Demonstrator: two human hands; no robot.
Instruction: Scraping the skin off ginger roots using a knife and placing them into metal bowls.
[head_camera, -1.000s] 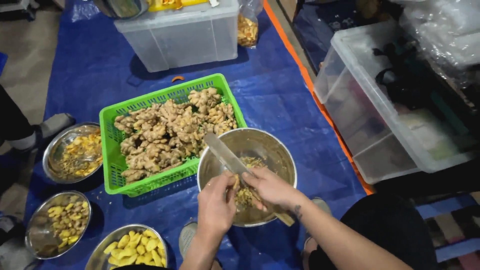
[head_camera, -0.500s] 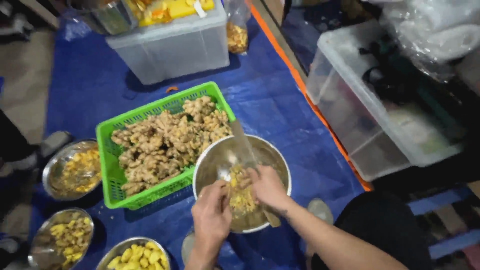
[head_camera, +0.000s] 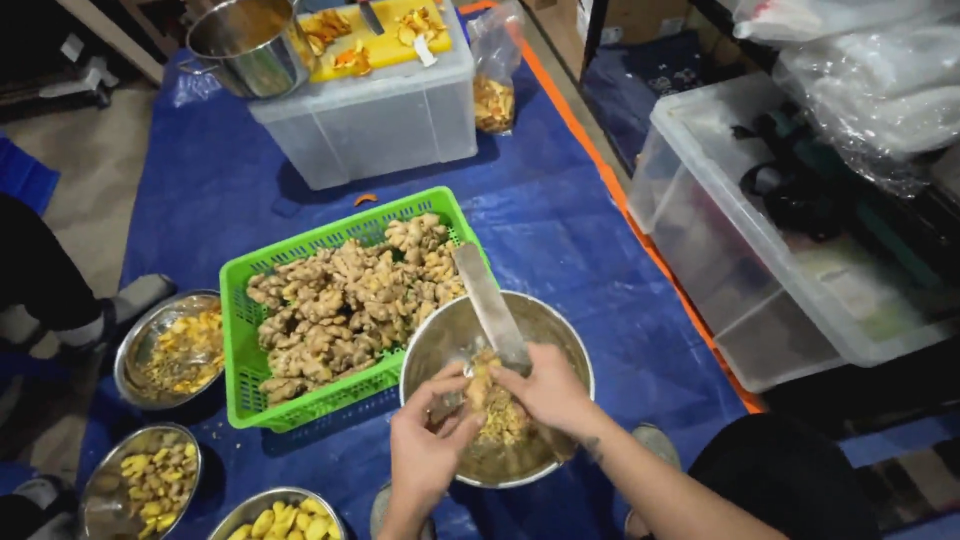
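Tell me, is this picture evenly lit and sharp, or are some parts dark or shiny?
Head view: light falls brightest on the green basket and blue sheet; the steel bowl and knife blade show glare; the right edge and top left corner sink into shadow; both hands look slightly soft.

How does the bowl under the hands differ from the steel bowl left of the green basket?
The bowl under the hands is larger and deeper, holding brownish scraps; the left bowl is smaller, shallower, holding yellow-orange bits. The first touches the green basket; the second sits just apart. Both are round, shiny metal on the blue tarp.
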